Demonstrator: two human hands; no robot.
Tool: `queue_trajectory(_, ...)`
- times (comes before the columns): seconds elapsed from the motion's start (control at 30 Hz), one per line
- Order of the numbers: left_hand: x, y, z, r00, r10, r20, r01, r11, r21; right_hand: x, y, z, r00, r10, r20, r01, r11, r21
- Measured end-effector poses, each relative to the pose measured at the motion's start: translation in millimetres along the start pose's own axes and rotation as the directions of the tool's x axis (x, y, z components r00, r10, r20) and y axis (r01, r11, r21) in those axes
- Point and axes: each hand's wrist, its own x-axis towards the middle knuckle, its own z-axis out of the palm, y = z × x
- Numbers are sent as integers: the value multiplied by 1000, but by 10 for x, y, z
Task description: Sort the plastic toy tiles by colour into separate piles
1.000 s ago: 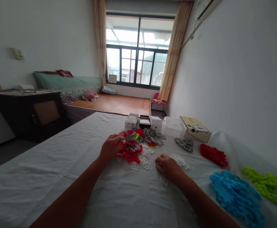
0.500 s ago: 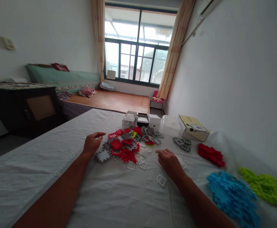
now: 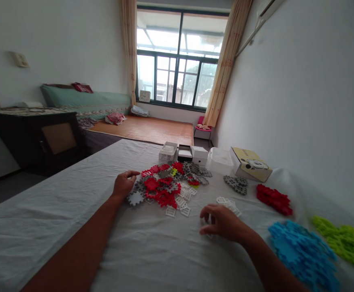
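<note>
My left hand [image 3: 124,184] is at the left edge of a mixed pile of red [image 3: 151,184], grey and white interlocking plastic pieces, its fingers loosely stretched toward them and nothing seen in it. My right hand [image 3: 221,221] is over the cloth to the right, thumb and fingers apart and curved downward. It covers most of a small white lattice window piece on the cloth. Several more white window pieces [image 3: 184,198] lie along the pile's right side. Just beyond my right hand is a group of white window pieces [image 3: 227,202].
Along the right lie grey pieces [image 3: 236,184], red pieces [image 3: 274,198], blue pieces [image 3: 303,253] and lime-green pieces [image 3: 342,239]. A yellow box [image 3: 251,164], a clear plastic tub [image 3: 221,160] and small boxes [image 3: 168,151] line the far edge of the cloth-covered table [image 3: 152,251].
My right hand has come down and nearer, over the lone white window piece, with its fingers spreading apart. My left hand stays beside the pile. The view has shifted slightly.
</note>
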Motion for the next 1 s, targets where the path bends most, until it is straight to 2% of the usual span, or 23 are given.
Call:
queue_trajectory(0.07, -1, 0, 5, 1000, 4, 7, -4, 1000, 6, -32, -75, 1, 997, -8, 74, 8, 1000, -1)
queue_trajectory(0.17, -1, 6, 20, 1000, 12, 21, -12, 1000, 16, -58, -107, -28, 995, -24, 100, 25, 1000, -12)
queue_trajectory(0.37, -3, 16, 36, 1000, 6, 25, -6, 1000, 22, -60, -187, 23, 994, -98, 47, 98, 995, -7)
queue_trajectory(0.43, -8, 5, 34, 1000, 9, 22, -9, 1000, 13, -34, -176, 45, 995, -101, -15, 100, 994, -37)
queue_trajectory(0.53, -19, -9, 33, 1000, 16, 21, -16, 1000, 4, 25, -34, 18, 982, -37, -183, 22, 996, -85)
queue_trajectory(0.67, -28, 8, 30, 999, 6, 38, -7, 1000, 9, 78, 293, -66, 908, 40, -417, -133, 971, -197)
queue_trajectory(0.77, -32, 35, 23, 999, 1, 40, -1, 1000, 5, 96, 387, -25, 855, 7, -519, -180, 942, -283)
queue_trajectory(0.8, -34, 40, 20, 999, -1, 39, 1, 1000, 3, 104, 361, 17, 853, -15, -521, -158, 945, -286)
queue_trajectory(0.87, -39, 45, 19, 999, -3, 38, 3, 1000, -1, 132, 242, 127, 881, -55, -469, -73, 965, -251)
queue_trajectory(1.0, -51, 36, 25, 999, 1, 45, -1, 1000, -7, 282, -58, 291, 967, -96, -236, 43, 975, -218)
